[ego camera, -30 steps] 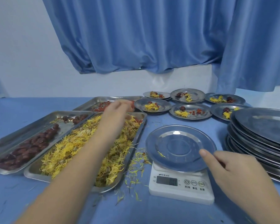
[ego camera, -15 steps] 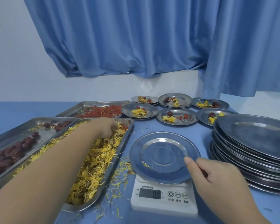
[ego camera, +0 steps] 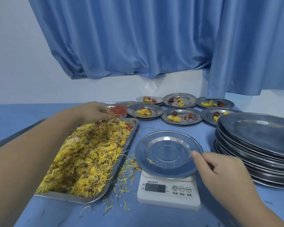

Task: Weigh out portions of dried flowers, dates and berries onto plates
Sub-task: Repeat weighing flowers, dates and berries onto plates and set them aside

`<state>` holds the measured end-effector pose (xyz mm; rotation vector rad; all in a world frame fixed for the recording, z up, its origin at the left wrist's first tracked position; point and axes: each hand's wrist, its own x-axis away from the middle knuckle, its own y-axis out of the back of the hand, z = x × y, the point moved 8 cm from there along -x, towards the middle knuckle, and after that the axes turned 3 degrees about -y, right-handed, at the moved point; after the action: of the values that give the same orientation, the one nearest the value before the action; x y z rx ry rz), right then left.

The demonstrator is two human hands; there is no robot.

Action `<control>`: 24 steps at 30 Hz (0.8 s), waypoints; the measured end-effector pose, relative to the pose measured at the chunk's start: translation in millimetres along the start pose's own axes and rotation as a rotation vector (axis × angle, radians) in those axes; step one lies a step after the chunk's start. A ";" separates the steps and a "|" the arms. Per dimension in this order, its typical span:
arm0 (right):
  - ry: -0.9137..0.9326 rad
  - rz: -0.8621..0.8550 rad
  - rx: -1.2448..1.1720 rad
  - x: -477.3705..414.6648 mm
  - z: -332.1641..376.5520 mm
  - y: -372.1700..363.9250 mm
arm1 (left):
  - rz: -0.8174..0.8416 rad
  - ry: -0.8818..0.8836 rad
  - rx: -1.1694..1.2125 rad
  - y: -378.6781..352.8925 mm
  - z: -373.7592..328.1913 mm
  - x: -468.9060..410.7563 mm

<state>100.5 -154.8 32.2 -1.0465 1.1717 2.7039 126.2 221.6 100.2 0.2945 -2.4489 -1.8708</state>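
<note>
**Inspector:** Where did the weighing station stand?

**Technician:** The white digital kitchen scale (ego camera: 168, 192) sat on the blue tabletop (ego camera: 154, 217); its grey display (ego camera: 155, 188) read 0.0; a round stainless-steel plate (ego camera: 169, 149) lay flat on the platform, bearing one stray petal.

**Inspector:** State of the hands?

**Technician:** The right hand (ego camera: 220, 167) pinched the plate's near-right rim, thumb on top, remaining fingers curled at the edge; the left hand (ego camera: 92, 112), left of and beyond the scale, had its fingers bunched downward around a tuft held just above the heap of yellow dried flowers (ego camera: 88, 154).

**Inspector:** Location of the stock?

**Technician:** The flowers filled a rectangular steel tray (ego camera: 121, 163) just left of the scale; loose yellow petals (ego camera: 126, 171) littered the gap between tray and scale; red berries (ego camera: 118, 110) lay in a second tray beyond the first, partly hidden by the left hand; a third tray's rim (ego camera: 18, 134) showed farther left of the scale, its contents hidden behind the forearm.

**Inspector:** And the plates?

**Technician:** Six filled steel plates (ego camera: 195, 122) stood in two rows beyond the scale, each carrying yellow flowers, most with a dark date and red berries; a stack of empty steel plates (ego camera: 261, 133) stood right of the scale, near the right hand but apart from it; a pleated blue curtain (ego camera: 138, 38) hung well beyond the scale.
</note>
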 end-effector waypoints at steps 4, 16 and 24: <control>-0.023 0.010 -0.043 1.7 -2.6 0.0 | 0.104 0.027 0.000 -13.2 4.9 17.8; -0.003 0.047 -0.073 2.7 -4.6 -1.7 | 0.154 0.043 0.208 -13.6 4.3 42.7; 0.001 0.053 -0.085 3.6 -2.8 -1.4 | 0.121 0.112 -0.035 -16.7 1.1 50.6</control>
<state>99.6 -156.5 27.8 -1.0409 1.1093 2.8172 78.5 209.5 79.9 0.2368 -2.3042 -1.7960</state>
